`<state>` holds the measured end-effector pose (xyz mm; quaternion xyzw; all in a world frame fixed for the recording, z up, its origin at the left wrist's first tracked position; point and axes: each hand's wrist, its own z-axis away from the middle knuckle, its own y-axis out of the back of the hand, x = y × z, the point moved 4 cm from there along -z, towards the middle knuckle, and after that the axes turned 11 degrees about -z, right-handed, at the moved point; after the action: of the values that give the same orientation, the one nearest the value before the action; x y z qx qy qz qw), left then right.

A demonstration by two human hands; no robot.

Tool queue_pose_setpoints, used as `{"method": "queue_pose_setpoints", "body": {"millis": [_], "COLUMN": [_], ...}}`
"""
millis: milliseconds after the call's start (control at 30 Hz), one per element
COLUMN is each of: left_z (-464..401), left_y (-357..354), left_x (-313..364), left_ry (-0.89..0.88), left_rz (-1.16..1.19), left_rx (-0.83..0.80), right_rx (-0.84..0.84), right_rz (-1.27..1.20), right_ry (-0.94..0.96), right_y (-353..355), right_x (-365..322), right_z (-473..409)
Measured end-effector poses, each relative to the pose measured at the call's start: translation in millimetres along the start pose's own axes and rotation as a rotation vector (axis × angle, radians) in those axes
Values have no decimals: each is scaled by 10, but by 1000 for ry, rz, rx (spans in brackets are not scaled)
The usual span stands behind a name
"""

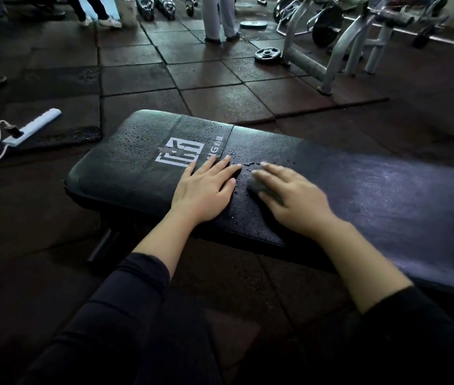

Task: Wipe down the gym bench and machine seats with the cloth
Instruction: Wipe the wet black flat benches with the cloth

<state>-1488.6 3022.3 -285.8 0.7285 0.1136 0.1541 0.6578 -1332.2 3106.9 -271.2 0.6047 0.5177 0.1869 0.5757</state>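
Observation:
A black padded gym bench (125, 168) with a white logo lies across the middle of the view, its left part beaded with water drops. My left hand (205, 187) rests flat on the pad beside the logo, fingers straight. My right hand (292, 198) presses a small grey cloth (257, 184) onto the pad just right of the left hand. Most of the cloth is hidden under its fingers, and the hand is slightly blurred.
A white power strip (32, 126) with a cord lies on the rubber floor tiles at the left. Weight plates (267, 55) and a grey machine frame (331, 59) stand at the back right. Two people's legs (217, 18) stand at the back.

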Motion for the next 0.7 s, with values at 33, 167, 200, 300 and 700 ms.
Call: {"method": "queue_pose_setpoints", "body": {"millis": [33,167,200,300,700], "left_z": [-4,-5,-4,2,-9], "left_y": [-4,-9,-7,6,-3], "left_x": [-6,-14,-12,-9,-45], "left_ry": [2,-7,-8,-4,35], "left_rz": [4,-6,-6,2,55], "left_rx": [7,10,6,0,58], "right_rx": [4,-107,-128,-125,-153], "right_rz": [4,-19,-26,-94,-72], "right_ry": [76,304,317,228,362], "right_y": [-50,85,171,354,35], "right_x": [-153,-248,-148,205,-184], "right_z": [74,638,723,675,467]}}
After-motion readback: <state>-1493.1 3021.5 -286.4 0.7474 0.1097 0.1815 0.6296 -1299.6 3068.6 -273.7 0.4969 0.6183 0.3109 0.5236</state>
